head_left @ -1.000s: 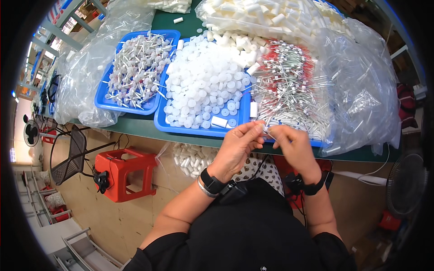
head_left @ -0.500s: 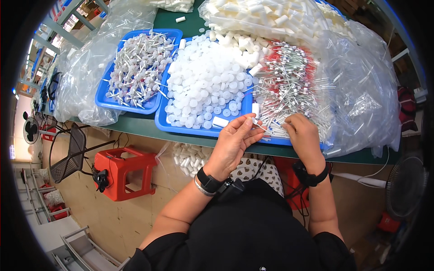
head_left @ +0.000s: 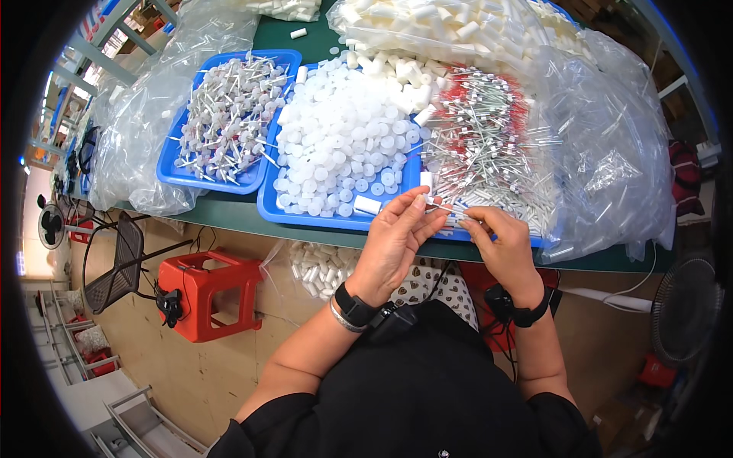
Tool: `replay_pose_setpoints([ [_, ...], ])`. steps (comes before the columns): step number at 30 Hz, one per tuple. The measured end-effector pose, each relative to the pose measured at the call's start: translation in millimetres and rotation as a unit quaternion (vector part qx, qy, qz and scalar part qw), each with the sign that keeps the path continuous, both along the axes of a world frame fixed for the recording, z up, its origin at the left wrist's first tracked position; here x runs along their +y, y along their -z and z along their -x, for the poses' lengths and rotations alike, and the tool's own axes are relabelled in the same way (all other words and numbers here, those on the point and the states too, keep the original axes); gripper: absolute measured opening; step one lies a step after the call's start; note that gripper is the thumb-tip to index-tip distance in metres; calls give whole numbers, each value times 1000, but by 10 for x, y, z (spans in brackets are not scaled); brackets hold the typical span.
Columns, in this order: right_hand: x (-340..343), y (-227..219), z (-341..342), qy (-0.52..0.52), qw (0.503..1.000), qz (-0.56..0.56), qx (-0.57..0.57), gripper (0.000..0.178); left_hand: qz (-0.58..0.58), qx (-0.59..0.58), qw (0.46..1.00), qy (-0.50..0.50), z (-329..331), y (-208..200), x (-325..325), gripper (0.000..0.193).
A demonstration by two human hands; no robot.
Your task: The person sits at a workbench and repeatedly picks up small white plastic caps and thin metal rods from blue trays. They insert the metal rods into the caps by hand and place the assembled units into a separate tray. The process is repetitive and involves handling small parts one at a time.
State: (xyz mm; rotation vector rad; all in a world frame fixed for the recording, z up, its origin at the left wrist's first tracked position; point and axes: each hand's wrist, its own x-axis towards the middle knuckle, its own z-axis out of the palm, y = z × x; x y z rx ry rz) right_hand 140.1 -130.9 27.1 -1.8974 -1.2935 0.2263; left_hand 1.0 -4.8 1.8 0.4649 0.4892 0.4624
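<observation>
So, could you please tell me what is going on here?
A person works with bare hands at the front edge of a green table. The left hand pinches a thin white piece, and the right hand is close to its other end, though whether it grips anything is unclear. Beyond them, from left to right, lie heaps of stemmed pieces, translucent discs and thin rods with some red among them.

one bare left hand (head_left: pixel 393 244) and one bare right hand (head_left: pixel 500 248) are counted. just beyond them, three shallow blue plastic trays (head_left: pixel 206 184) are found; translucent white plastic discs (head_left: pixel 324 153) past the left hand are too many to be counted. two round dark fans (head_left: pixel 687 314) are seen, one off each hand.
</observation>
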Motion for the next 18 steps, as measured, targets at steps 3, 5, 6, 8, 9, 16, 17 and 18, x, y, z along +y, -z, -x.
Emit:
replay_pose_setpoints([
  [3,-4,-1,4,12,1000,0,14,12,-5,0,1000,-2,9,16,7,29],
  [5,-8,10,5,12,1000,-7,15,11,-8,3,1000,1,10,24,2,29],
  [6,-7,2,4,5,1000,-12,-2,11,-15,5,1000,9,10,32,-3,31],
  [8,-1,-20,4,-11,999,-21,-37,12,-27,9,999,25,8,45,-25,34],
  [9,12,-13,8,-22,999,-27,-22,11,-44,9,998,45,5,34,-51,37],
  [16,80,-69,-6,-39,938,57,340,14,-112,6,986,123,47,39,-89,45],
  [17,70,-74,8,-49,957,58,281,13,-113,6,986,124,59,60,-98,45],
  [18,101,-66,30,-63,971,54,222,13,-119,15,985,121,81,74,-78,44],
])
